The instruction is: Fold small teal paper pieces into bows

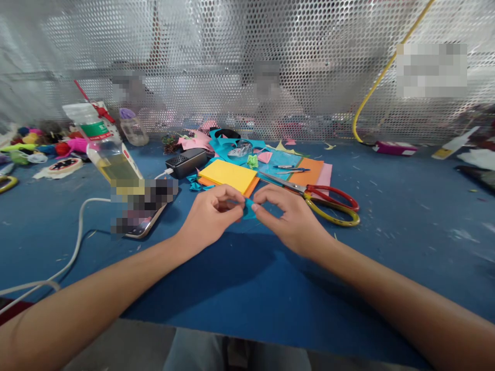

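Note:
A small piece of blue paper [249,209] is pinched between both hands above the blue table [240,288]. My left hand [216,212] grips its left side with thumb and forefinger. On its right side, the thumb and fingers of my right hand [288,219] are closed on it too. Just beyond the hands lies a stack of yellow paper [228,175] with orange sheets under it. Scissors [328,198] with red and yellow handles rest beyond my right hand. Folded green paper [252,161] and pink paper [265,156] pieces sit behind the stack.
On the left stand a tilted-looking bottle [112,154], a phone [149,211] and a black device [187,162] with a white cable [80,232]. Blue scraps [224,147] lie behind. A perforated metal panel [309,51] closes the back, with a yellow cable [375,85].

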A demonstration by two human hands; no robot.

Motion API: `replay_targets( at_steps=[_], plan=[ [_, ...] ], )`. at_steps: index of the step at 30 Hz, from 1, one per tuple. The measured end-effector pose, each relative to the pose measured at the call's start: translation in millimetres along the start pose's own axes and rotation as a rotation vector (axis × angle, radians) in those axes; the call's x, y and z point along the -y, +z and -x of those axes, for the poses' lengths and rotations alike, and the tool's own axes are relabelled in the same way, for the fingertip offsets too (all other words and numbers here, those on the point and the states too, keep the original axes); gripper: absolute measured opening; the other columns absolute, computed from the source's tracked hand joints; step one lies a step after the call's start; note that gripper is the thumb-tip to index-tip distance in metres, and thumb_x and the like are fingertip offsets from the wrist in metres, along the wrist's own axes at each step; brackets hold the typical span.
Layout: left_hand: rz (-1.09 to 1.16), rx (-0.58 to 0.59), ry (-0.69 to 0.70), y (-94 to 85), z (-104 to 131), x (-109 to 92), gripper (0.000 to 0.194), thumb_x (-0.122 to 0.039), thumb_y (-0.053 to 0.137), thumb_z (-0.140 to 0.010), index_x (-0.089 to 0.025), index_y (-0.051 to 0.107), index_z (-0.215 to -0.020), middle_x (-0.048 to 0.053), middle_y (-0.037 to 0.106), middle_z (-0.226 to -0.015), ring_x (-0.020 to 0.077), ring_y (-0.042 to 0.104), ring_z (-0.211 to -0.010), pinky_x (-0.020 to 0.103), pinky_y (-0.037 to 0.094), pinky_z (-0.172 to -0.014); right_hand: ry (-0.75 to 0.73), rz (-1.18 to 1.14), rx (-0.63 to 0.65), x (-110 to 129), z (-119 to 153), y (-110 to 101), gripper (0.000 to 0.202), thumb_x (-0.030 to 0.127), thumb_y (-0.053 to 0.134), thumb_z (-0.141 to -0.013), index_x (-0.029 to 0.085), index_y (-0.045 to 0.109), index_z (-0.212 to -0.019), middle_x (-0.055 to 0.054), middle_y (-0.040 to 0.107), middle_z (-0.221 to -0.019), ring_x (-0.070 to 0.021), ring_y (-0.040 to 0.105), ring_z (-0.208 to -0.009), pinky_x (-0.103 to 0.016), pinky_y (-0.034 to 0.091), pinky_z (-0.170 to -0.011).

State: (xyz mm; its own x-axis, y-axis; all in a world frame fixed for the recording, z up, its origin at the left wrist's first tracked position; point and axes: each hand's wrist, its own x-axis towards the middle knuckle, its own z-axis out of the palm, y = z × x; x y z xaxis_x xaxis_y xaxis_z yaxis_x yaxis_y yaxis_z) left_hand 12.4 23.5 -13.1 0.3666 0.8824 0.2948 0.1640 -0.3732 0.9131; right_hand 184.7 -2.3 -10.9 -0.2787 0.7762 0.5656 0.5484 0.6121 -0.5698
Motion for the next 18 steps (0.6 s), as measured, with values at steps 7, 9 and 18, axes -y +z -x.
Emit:
replay_targets(
  at_steps=[7,9,18],
  plan=[
    [0.058,0.059,-0.047,-1.5,0.5,-0.9,0.020,-0.023,0.069,-0.068,-0.016,0.069,-0.087,0.002,0.070,-0.071,0.0142,0.065,-0.066,0.025,0.054,-0.061,-0.004,-0.020,0.008,-2.8,-0.3,-2.1,0.010,0.018,0.049,-0.083,0.020,0.051,-0.073,-0.001,0.056,-0.076,-0.0142,0.053,-0.074,-0.027,0.042,-0.069],
    [0.087,0.055,-0.052,-1.3,-0.3,-1.5,0.020,-0.023,0.071,-0.067,-0.016,0.069,-0.086,0.002,0.069,-0.070,0.0139,0.065,-0.066,0.024,0.053,-0.061,0.012,-0.011,0.017,-3.9,-0.1,-2.7,0.010,0.018,0.049,-0.083,0.019,0.051,-0.074,-0.001,0.056,-0.076,-0.0141,0.052,-0.074,-0.027,0.041,-0.068],
    [0.131,0.002,-0.055,-2.2,-1.4,-7.1,0.032,-0.024,0.071,-0.070,-0.019,0.064,-0.100,0.001,0.071,-0.070,0.0125,0.064,-0.063,0.023,0.054,-0.059,-0.059,0.004,0.047,-8.5,-1.3,-2.4,0.008,0.020,0.052,-0.083,0.019,0.053,-0.075,-0.001,0.060,-0.076,-0.0143,0.055,-0.072,-0.028,0.043,-0.067]
  ],
)
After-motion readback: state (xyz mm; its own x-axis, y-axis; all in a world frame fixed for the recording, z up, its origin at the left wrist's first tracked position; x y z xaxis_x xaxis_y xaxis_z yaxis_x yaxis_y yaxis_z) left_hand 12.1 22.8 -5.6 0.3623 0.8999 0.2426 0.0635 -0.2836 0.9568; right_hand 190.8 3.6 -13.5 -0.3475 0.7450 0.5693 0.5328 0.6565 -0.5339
